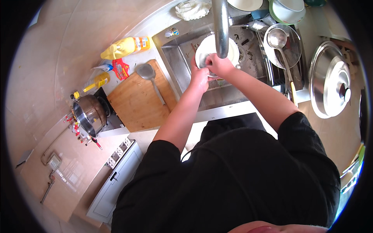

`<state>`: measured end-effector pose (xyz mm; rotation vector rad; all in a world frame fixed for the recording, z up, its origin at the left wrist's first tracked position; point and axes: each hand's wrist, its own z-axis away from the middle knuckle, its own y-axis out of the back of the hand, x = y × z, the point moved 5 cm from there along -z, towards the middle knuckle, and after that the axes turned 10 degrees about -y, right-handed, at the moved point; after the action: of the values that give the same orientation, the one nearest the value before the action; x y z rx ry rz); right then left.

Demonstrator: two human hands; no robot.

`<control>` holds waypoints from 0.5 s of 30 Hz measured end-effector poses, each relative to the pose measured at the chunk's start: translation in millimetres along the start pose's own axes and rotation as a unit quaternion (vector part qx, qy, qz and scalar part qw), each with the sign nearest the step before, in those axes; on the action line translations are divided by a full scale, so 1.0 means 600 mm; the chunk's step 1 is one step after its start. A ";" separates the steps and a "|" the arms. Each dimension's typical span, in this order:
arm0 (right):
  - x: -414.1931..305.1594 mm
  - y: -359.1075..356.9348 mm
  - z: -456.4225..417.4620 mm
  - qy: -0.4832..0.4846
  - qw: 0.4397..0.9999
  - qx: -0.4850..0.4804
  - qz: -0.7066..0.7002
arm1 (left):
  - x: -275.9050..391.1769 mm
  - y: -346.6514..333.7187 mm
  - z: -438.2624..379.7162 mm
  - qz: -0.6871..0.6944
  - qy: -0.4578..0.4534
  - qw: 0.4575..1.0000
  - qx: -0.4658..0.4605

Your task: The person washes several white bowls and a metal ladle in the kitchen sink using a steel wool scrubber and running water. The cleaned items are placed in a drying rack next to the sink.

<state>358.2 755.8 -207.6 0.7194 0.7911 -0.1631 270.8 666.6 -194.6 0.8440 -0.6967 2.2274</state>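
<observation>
A white bowl or plate [233, 52] is held over the stainless steel sink [183, 70], under the metal faucet [222, 29]. My left hand [199, 75] grips its near left rim. My right hand [218, 65] reaches over its inside, fingers curled against the surface; whether they hold a cloth or sponge cannot be told. The faucet's end covers part of the dish. Dark food scraps lie on the sink bottom around the drain.
Left of the sink, a wooden cutting board [131, 107] bears a metal spatula [146, 72], beside a yellow detergent bottle [125, 48] and a steel pot [90, 115]. At right are a wire strainer [294, 49], a ladle [277, 38] and a large metal lid [329, 81]. A cloth [193, 10] lies behind.
</observation>
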 end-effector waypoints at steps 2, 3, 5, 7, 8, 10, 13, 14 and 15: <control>0.013 -0.006 0.017 -0.014 0.987 -0.044 0.155 | -0.007 0.011 0.000 -0.026 -0.026 0.999 0.003; 0.017 0.006 0.018 -0.004 0.988 0.022 0.151 | -0.016 0.005 0.008 -0.024 -0.016 1.000 0.010; 0.027 0.030 0.023 0.016 0.978 0.152 0.143 | -0.044 0.009 -0.006 0.027 -0.006 0.999 0.026; 0.042 0.048 0.014 0.035 0.972 0.172 0.155 | -0.044 0.002 -0.021 0.050 -0.013 0.998 0.029; 0.050 0.054 0.017 0.043 0.964 0.211 0.156 | -0.047 -0.001 -0.026 0.030 -0.007 0.999 0.034; 0.059 0.065 0.024 0.055 0.954 0.253 0.147 | -0.049 -0.015 -0.027 0.005 0.016 1.000 0.011; 0.062 0.094 0.027 0.065 0.952 0.273 0.122 | -0.067 -0.043 -0.010 -0.019 0.062 0.998 -0.006; 0.059 0.102 0.019 0.065 0.959 0.262 0.087 | -0.074 -0.054 0.000 0.001 0.087 0.996 -0.024; 0.045 0.104 0.014 0.108 0.966 0.233 0.025 | -0.080 -0.061 0.005 0.019 0.111 0.993 -0.045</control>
<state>406.4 800.8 -189.3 1.2158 0.9542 -0.2320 326.4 670.3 -218.5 0.5329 -0.7051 2.2620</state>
